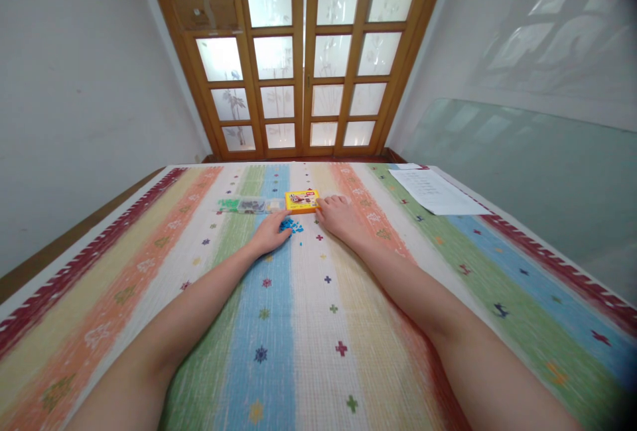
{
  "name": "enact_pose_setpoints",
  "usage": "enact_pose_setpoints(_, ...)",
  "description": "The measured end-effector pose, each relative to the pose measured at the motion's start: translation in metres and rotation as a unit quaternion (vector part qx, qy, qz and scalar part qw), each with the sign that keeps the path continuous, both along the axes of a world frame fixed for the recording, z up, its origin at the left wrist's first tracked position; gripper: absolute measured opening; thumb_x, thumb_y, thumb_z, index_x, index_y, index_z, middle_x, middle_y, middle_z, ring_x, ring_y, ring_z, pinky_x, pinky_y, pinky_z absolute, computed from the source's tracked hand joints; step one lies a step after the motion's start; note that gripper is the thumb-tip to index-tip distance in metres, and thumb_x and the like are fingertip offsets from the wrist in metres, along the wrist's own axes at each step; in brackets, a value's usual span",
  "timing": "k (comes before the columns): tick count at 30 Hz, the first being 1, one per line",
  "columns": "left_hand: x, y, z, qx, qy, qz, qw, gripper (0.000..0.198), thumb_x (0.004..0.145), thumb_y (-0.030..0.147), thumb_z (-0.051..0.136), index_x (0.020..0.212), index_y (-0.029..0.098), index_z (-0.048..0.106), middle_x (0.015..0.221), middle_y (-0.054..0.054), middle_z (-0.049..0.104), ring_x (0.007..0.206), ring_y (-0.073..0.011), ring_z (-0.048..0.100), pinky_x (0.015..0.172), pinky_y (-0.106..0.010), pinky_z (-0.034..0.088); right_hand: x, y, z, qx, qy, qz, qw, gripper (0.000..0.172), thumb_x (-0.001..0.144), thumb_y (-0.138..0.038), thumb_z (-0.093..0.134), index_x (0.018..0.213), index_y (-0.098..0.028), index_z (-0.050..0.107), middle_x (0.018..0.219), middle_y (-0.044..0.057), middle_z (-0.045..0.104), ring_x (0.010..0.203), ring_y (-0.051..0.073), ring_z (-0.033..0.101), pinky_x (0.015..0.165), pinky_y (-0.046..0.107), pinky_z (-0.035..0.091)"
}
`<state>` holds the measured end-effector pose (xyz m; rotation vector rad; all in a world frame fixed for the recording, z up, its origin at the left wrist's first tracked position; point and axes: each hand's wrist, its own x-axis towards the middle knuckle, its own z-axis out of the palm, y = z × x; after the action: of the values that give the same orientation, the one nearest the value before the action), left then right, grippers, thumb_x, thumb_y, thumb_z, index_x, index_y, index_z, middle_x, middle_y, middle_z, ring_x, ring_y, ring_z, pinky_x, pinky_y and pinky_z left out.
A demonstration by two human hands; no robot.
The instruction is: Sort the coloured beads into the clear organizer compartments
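Note:
My left hand lies on the striped tablecloth, its thumb and fingers apart around the near side of a small scatter of blue pieces. Just beyond the pieces is a flat yellow box with a printed picture on top. My right hand is at the box's right end, thumb at the near corner and bent fingers against the edge. To the left of the box stands a clear plastic case with dark contents, and green pieces show at its left end.
Printed paper sheets lie at the table's far right. The striped tablecloth covers the table. A glass panel leans along the right wall, and wooden doors with glass panes stand behind the table.

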<state>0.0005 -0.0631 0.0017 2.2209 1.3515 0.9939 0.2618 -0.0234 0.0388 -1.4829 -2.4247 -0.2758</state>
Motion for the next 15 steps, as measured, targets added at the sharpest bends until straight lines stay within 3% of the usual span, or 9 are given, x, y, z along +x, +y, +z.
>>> enact_pose_setpoints(3, -0.0004, 0.0000, 0.0005, -0.016, -0.018, 0.002, 1.000, 0.059, 0.084, 0.031, 0.072, 0.141, 0.021, 0.062, 0.147, -0.015, 0.062, 0.138, -0.0348, 0.056, 0.122, -0.057, 0.037, -0.0034, -0.0024, -0.0033, -0.024, 0.002, -0.008, 1.000, 0.043, 0.105, -0.040, 0.050, 0.140, -0.017, 0.060, 0.121, 0.018, 0.072, 0.118, 0.034, 0.060, 0.106, 0.046, 0.037)
enact_pose_setpoints(15, -0.0010, 0.0028, 0.0036, -0.034, -0.100, 0.020, 0.994, 0.060, 0.089, 0.030, 0.067, 0.148, 0.021, 0.057, 0.144, -0.014, 0.064, 0.128, -0.0298, 0.064, 0.118, -0.054, 0.043, -0.0030, 0.0009, -0.0031, -0.013, 0.023, -0.010, 1.000, 0.036, 0.106, -0.042, 0.051, 0.125, -0.016, 0.067, 0.120, 0.016, 0.073, 0.110, 0.029, 0.065, 0.096, 0.038, 0.048)
